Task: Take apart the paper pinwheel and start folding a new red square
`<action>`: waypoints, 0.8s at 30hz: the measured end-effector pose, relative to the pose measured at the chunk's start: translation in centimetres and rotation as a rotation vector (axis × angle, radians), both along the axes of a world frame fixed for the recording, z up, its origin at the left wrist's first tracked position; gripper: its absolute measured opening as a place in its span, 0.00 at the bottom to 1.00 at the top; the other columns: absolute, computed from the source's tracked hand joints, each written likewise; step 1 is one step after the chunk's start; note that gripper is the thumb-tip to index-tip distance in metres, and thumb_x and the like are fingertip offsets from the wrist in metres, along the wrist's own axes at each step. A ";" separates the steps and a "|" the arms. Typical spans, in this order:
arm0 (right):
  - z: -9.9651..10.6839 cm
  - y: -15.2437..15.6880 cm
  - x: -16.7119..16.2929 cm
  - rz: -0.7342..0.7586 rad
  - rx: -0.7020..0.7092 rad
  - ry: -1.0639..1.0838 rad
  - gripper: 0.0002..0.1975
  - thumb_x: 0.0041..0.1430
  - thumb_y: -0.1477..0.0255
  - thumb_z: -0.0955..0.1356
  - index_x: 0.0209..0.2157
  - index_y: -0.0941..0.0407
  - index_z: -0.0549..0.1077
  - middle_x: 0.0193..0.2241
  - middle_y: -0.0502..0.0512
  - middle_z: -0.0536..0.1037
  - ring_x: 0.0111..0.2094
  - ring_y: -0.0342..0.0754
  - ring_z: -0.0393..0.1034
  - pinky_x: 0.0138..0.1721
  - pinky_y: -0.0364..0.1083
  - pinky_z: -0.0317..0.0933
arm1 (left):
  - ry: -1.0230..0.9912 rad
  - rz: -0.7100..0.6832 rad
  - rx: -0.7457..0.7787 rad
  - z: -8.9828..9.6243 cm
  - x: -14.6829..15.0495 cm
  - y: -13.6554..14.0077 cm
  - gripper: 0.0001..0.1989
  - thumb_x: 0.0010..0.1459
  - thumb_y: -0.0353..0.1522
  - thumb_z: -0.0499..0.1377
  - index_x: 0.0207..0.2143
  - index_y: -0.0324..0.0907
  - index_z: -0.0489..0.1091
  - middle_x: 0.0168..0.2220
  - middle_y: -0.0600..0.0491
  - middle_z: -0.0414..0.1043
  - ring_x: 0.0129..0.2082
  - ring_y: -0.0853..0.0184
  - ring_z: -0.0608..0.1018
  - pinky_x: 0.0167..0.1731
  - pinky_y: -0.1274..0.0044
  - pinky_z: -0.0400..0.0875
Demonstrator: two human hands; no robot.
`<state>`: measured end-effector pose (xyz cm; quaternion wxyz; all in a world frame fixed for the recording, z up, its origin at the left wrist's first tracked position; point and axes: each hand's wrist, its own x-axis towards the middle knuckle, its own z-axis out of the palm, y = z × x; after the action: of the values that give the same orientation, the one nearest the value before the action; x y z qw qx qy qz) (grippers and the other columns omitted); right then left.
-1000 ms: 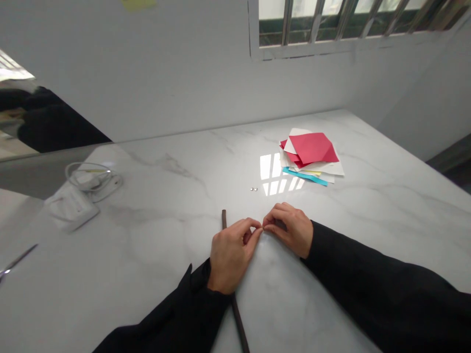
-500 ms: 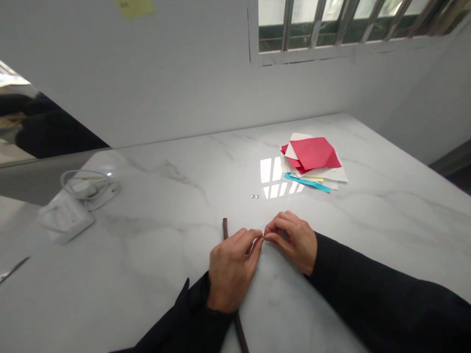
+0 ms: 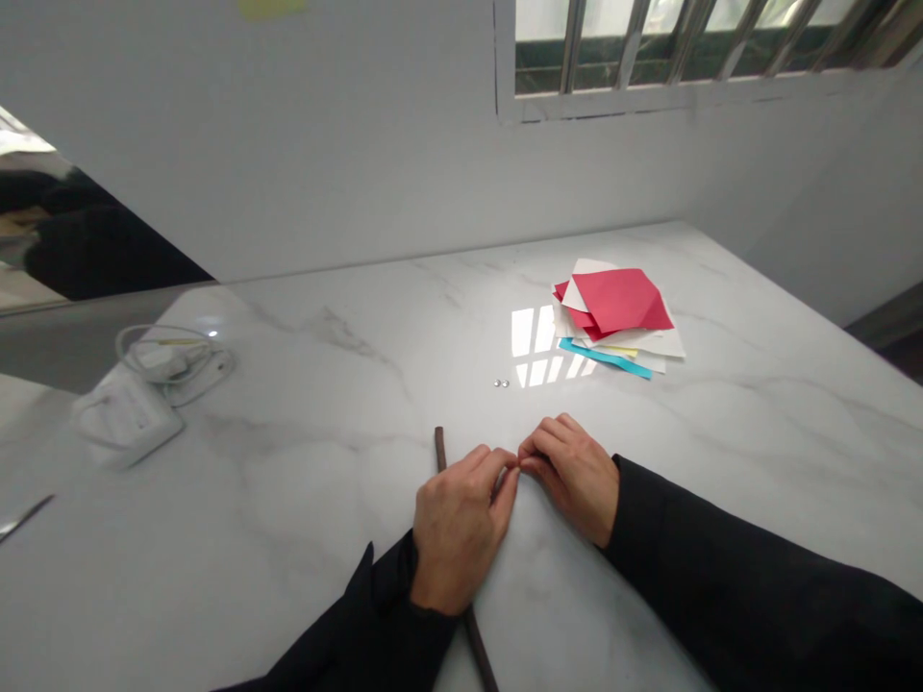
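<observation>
A: Item held?
B: Something tiny, unidentifiable, pinched between left hand (image 3: 461, 524) and right hand (image 3: 573, 471) fingertips, near table (image 3: 324, 481) edge, over dark stick (image 3: 441, 450).
A: Handling?
B: Likely light, easily dropped; fingertip pinch only.

head view, close above table (image 3: 324, 461)

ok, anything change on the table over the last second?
Hardly. The left hand and right hand stay pinched fingertip to fingertip over the white table; whatever they pinch is too small to tell. The dark stick still runs under the left hand. The paper pile, two beads and charger lie as before; only the camera shifted slightly.
</observation>
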<state>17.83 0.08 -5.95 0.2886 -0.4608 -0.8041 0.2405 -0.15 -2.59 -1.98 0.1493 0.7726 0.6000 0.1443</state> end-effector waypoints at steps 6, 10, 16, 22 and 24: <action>0.0 0.1 -0.1 -0.001 -0.007 -0.015 0.08 0.71 0.76 0.68 0.35 0.55 0.74 0.35 0.55 0.77 0.39 0.52 0.67 0.44 0.52 0.63 | -0.036 0.047 -0.040 0.2 0.0 0.2 0.05 0.68 0.33 0.62 0.39 0.46 0.79 0.33 0.57 0.78 0.27 0.69 0.74 0.31 0.75 0.60; 0.3 0.2 -0.1 -0.022 -0.018 -0.027 0.07 0.69 0.78 0.70 0.34 0.55 0.75 0.35 0.54 0.77 0.40 0.52 0.67 0.45 0.51 0.63 | -0.044 0.042 -0.060 0.4 0.1 0.3 0.06 0.69 0.33 0.61 0.38 0.46 0.78 0.31 0.57 0.78 0.25 0.69 0.73 0.30 0.75 0.60; 0.6 0.5 0.4 0.017 -0.041 -0.040 0.06 0.68 0.77 0.71 0.34 0.55 0.76 0.35 0.54 0.77 0.40 0.52 0.68 0.44 0.51 0.64 | -0.055 0.025 -0.087 0.6 0.1 0.4 0.07 0.70 0.34 0.60 0.40 0.46 0.79 0.30 0.57 0.78 0.26 0.68 0.74 0.30 0.75 0.61; 0.8 0.3 0.4 0.011 -0.028 -0.016 0.07 0.69 0.77 0.69 0.34 0.55 0.75 0.35 0.55 0.77 0.39 0.52 0.67 0.44 0.51 0.64 | -0.052 0.039 -0.075 0.6 0.3 0.3 0.07 0.69 0.34 0.60 0.39 0.47 0.79 0.30 0.57 0.78 0.26 0.68 0.74 0.30 0.75 0.59; 1.1 0.3 0.4 0.008 -0.041 -0.010 0.08 0.69 0.78 0.68 0.34 0.55 0.75 0.35 0.55 0.77 0.39 0.52 0.67 0.43 0.51 0.63 | -0.051 0.047 -0.075 0.7 0.3 0.3 0.07 0.69 0.34 0.60 0.39 0.47 0.79 0.30 0.57 0.78 0.26 0.68 0.74 0.29 0.75 0.59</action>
<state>18.23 0.34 -4.90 0.2739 -0.4647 -0.8022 0.2558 0.18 -2.28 -1.29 0.1901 0.7483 0.6189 0.1448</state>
